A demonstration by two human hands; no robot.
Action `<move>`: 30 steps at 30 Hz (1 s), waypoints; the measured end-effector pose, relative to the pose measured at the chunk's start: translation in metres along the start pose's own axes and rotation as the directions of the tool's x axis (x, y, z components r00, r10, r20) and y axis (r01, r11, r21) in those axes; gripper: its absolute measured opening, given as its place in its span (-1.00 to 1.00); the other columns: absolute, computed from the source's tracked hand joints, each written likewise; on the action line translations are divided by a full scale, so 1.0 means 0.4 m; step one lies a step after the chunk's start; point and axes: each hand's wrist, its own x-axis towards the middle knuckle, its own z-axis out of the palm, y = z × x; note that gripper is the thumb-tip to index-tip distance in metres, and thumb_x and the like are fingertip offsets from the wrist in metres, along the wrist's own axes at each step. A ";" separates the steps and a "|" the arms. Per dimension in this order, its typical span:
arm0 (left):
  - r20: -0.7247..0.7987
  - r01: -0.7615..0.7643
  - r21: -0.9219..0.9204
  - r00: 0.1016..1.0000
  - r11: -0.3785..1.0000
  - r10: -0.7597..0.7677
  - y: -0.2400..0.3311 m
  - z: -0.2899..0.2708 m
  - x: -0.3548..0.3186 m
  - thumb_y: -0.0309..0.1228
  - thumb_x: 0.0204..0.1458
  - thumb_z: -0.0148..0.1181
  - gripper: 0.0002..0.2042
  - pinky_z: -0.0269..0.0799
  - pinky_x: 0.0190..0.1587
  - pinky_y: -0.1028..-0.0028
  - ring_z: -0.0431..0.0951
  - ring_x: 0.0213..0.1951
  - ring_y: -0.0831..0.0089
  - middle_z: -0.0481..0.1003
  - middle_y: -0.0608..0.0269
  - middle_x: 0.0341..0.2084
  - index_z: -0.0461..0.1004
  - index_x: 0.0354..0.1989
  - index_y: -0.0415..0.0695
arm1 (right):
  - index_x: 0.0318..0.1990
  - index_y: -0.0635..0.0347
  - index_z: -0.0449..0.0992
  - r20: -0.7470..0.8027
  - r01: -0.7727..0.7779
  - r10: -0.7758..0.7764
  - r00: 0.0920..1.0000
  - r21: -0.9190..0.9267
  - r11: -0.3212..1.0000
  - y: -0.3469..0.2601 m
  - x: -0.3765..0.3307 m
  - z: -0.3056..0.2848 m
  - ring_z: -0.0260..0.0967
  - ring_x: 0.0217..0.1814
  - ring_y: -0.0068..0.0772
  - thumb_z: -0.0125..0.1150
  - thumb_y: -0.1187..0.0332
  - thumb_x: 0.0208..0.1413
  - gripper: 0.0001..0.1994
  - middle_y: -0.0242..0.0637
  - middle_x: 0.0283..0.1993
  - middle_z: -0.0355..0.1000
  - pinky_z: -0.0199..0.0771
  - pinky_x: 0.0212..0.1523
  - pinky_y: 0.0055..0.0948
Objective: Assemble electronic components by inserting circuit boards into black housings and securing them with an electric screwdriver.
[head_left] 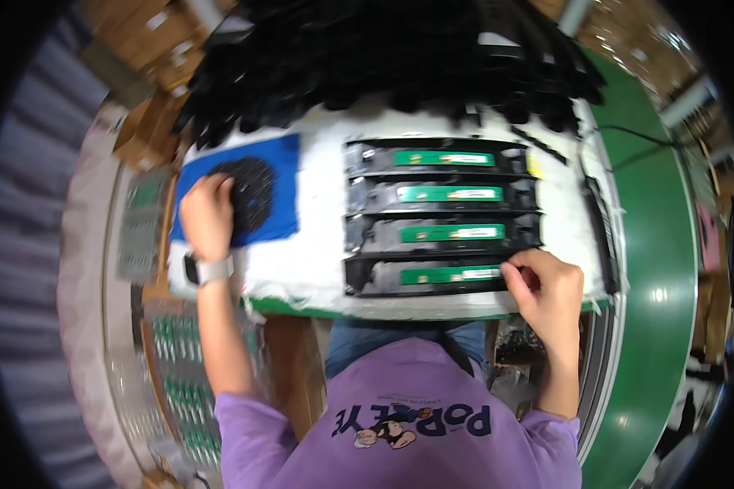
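My left hand point(207, 213) reaches to the left edge of a pile of small black parts point(254, 191) on a blue cloth point(284, 175). Its fingertips are drawn together at the pile, and whatever they pinch is too small to make out. Four-sided and long, several black plastic housings lie in a stack of rows, each with a narrow green circuit board point(432, 275) inside. At the right end of the nearest housing point(375, 277), my right hand point(546, 285) has thumb and forefinger closed together; anything between them is hidden.
A large heap of black plastic parts point(367, 65) covers the far side of the white-topped table point(318, 253). Trays of green circuit boards point(183, 359) sit low at the left. Along the right runs a green surface point(656, 285), with a black strip point(599, 228) at the table's edge.
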 end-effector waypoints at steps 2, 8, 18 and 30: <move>-0.047 -0.014 -0.039 0.999 0.999 0.012 -0.040 -0.012 -0.008 -0.47 0.01 0.13 -0.88 0.38 -0.38 0.30 0.49 -0.44 0.04 0.49 -0.03 -0.49 0.55 -0.38 -0.25 | -0.53 0.21 0.52 -0.088 -0.026 0.025 0.996 -0.013 1.000 0.031 0.017 -0.019 0.31 -0.71 -0.35 0.32 0.40 -0.14 -0.89 -0.28 -0.67 0.36 0.27 -0.63 -0.44; 0.394 0.451 -0.877 0.872 0.164 -0.292 -0.001 -0.023 -0.022 -0.40 0.20 -0.02 -0.80 0.22 -0.49 0.65 0.28 -0.56 0.64 0.44 0.33 -0.51 0.48 -0.25 -0.29 | -0.09 0.19 0.44 -0.287 -0.149 -0.059 0.956 -0.651 0.744 0.256 0.052 -0.088 0.44 -0.28 -0.10 0.27 0.34 -0.11 -0.63 -0.15 -0.25 0.45 0.45 -0.28 -0.19; 0.660 0.642 -0.491 0.716 -0.589 0.229 0.223 0.074 0.010 -0.48 0.19 -0.04 -0.85 0.19 -0.44 0.59 0.23 -0.49 0.59 0.37 0.27 -0.46 0.39 -0.20 -0.30 | -0.22 0.29 0.56 -0.200 -0.478 0.466 0.862 -0.013 0.878 0.377 0.035 -0.171 0.43 -0.49 -0.38 0.23 0.17 -0.35 -0.52 -0.11 -0.51 0.48 0.42 -0.39 -0.36; 0.679 0.812 -0.455 0.582 -0.365 0.448 0.491 0.121 0.044 -0.37 0.24 -0.07 -0.82 0.13 -0.53 0.67 0.15 -0.56 0.67 0.31 0.30 -0.48 0.33 -0.26 -0.25 | 0.02 0.36 0.32 -0.047 0.020 -0.062 0.997 0.924 -0.381 0.150 0.254 -0.207 0.40 -0.53 -0.32 0.01 0.08 0.13 -0.51 -0.16 -0.44 0.41 0.46 -0.48 -0.41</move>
